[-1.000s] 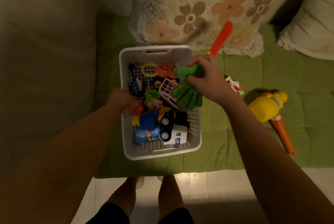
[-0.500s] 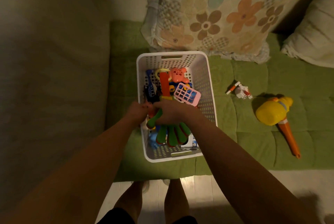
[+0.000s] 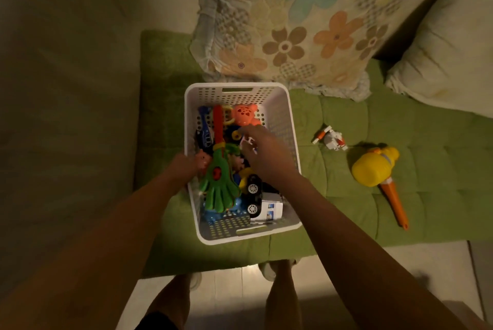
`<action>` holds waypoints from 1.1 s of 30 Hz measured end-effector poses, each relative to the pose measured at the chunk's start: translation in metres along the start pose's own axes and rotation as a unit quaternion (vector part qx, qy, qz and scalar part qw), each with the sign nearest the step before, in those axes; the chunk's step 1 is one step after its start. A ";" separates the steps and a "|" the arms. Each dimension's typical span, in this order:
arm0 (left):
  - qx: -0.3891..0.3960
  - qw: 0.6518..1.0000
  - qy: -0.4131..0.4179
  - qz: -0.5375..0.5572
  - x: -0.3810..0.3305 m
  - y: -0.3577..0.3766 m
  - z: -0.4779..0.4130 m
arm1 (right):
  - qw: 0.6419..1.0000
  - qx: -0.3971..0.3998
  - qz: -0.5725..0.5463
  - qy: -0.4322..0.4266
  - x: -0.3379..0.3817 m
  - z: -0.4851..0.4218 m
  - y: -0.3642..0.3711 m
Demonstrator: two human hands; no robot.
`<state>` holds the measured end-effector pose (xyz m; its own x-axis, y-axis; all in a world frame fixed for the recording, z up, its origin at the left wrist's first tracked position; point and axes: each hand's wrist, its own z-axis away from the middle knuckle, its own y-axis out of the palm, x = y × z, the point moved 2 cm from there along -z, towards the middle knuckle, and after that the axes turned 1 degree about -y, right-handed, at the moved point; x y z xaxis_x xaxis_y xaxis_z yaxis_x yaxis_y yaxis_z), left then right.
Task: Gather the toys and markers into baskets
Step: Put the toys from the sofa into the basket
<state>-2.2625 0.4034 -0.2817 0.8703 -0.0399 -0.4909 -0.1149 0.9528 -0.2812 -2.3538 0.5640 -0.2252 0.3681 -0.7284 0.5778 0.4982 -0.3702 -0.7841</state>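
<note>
While the left hand point(image 3: 184, 167) gripped the white basket point(image 3: 282, 105) at its left rim and the right hand point(image 3: 266, 155) hung empty above it, the yellow hammer point(image 3: 373, 167) lay centre-right, nearer the right hand, handle pointing lower right.

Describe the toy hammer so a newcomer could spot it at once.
On the green quilted mat stands a white basket of toys. Two loose toys lie to its right; the hammer is the farther one. Its fat yellow head and long orange handle set it apart from the small white and red toy beside it.
</note>
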 end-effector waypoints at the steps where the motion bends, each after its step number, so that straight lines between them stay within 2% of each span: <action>1: -0.008 1.000 -0.009 -0.003 -0.003 0.000 0.003 | 0.997 -0.072 -0.009 0.006 -0.013 0.002 -0.015; 3: -0.022 1.000 -0.022 0.001 -0.010 0.004 0.005 | 0.984 -0.170 -0.034 0.045 -0.044 0.004 -0.043; 6: -0.033 0.999 -0.029 -0.007 -0.024 0.021 0.010 | 0.962 -0.229 -0.056 0.135 -0.114 0.003 -0.075; 8: -0.035 0.999 -0.037 -0.006 -0.034 0.034 0.013 | 0.955 -0.211 -0.053 0.204 -0.165 -0.001 -0.086; 12: -0.054 0.996 -0.058 -0.037 -0.054 0.067 0.010 | 0.958 -0.058 0.016 0.280 -0.253 -0.001 -0.100; 17: -0.088 0.991 -0.087 -0.043 -0.064 0.101 -0.001 | 0.971 0.069 0.091 0.209 -0.319 -0.012 -0.091; 23: -0.099 0.988 -0.119 0.000 -0.050 0.120 -0.003 | 0.971 0.143 0.176 0.074 -0.336 -0.039 -0.052; 26: -0.091 0.988 -0.128 -0.012 -0.048 0.133 -0.002 | 0.976 0.127 0.173 0.042 -0.346 -0.041 -0.040; 29: -0.139 0.982 -0.126 -0.034 -0.049 0.145 -0.004 | 0.982 0.096 0.145 0.073 -0.351 -0.040 -0.044; 33: -0.185 0.975 -0.119 -0.016 -0.044 0.146 -0.013 | 0.989 -0.064 0.032 0.127 -0.338 -0.033 -0.084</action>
<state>-2.3236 0.5405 -0.3118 0.9579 0.0458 -0.2833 -0.2126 0.7763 -0.5934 -2.5455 0.8220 -0.3623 0.1784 -0.8682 0.4631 0.3714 -0.3764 -0.8488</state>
